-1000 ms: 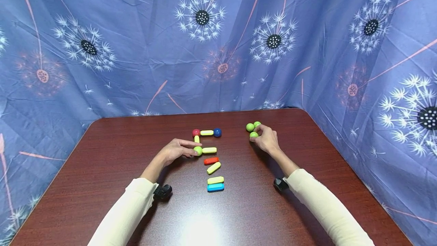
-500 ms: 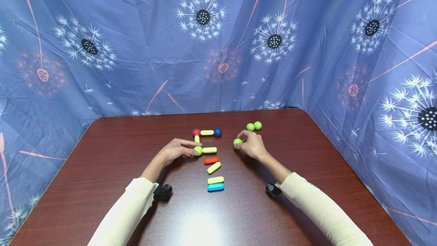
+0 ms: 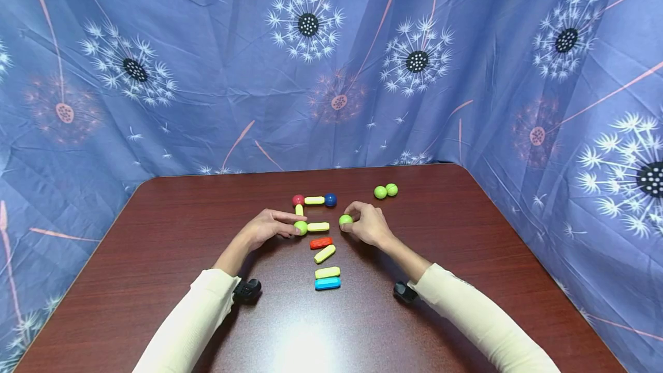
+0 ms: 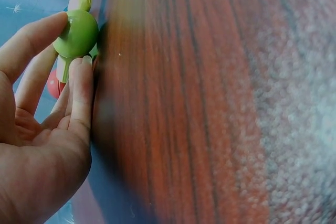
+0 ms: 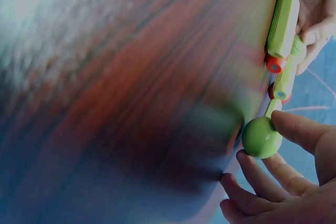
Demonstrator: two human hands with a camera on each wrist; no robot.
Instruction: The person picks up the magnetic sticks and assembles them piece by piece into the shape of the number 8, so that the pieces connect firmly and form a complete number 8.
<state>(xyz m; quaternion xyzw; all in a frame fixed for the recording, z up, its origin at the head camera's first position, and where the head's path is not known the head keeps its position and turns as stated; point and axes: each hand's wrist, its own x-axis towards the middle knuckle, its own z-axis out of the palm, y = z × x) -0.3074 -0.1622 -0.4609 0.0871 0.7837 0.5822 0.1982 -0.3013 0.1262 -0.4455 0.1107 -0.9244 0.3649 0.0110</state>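
Note:
My left hand [image 3: 266, 227] pinches a green ball [image 3: 301, 228], from which a yellow rod [image 3: 318, 227] extends right and another yellow rod [image 3: 299, 210] runs back to a red ball [image 3: 298, 200]. A third yellow rod [image 3: 314, 200] joins the red ball to a blue ball [image 3: 330, 200]. Just right of the near rod's free end, my right hand [image 3: 369, 225] pinches a second green ball [image 3: 345, 221], with a small gap between ball and rod. Thumb and fingers hold this ball [image 5: 262, 137] in the right wrist view; the left wrist view shows fingertips on the other ball [image 4: 76, 34].
Two green balls [image 3: 380, 192] lie together at the back right of the brown table [image 3: 155, 235]. Nearer the front are a red rod [image 3: 321, 243], two yellow rods [image 3: 324, 254] and a blue rod [image 3: 327, 284]. A patterned blue curtain [image 3: 217, 73] hangs behind.
My right hand has carried one green ball left, away from the other two, to near the yellow rod's end. My left hand stays in place on its ball.

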